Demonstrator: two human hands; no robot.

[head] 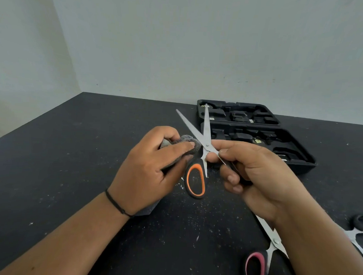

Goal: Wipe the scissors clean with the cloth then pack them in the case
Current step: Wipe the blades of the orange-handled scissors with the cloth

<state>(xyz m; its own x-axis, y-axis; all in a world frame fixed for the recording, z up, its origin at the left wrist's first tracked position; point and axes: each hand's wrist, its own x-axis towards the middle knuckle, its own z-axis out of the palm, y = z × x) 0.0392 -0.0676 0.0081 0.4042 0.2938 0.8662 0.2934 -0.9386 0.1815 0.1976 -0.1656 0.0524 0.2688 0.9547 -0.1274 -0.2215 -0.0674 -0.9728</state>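
Orange-and-black handled scissors (195, 179) are held above the black table with their blades spread wide and pointing away from me. My right hand (255, 170) grips one handle, which is hidden under its fingers. My left hand (152, 167) holds a grey cloth (184, 143) and presses it against the left blade near the pivot. The open black case (256, 138) with moulded compartments lies behind the scissors, at the back of the table.
Pink-handled scissors (262, 259) lie on the table under my right forearm. Another pair with a black handle (358, 232) sits at the right edge. The black table (73, 154) is speckled with white bits; walls close it at the back and left.
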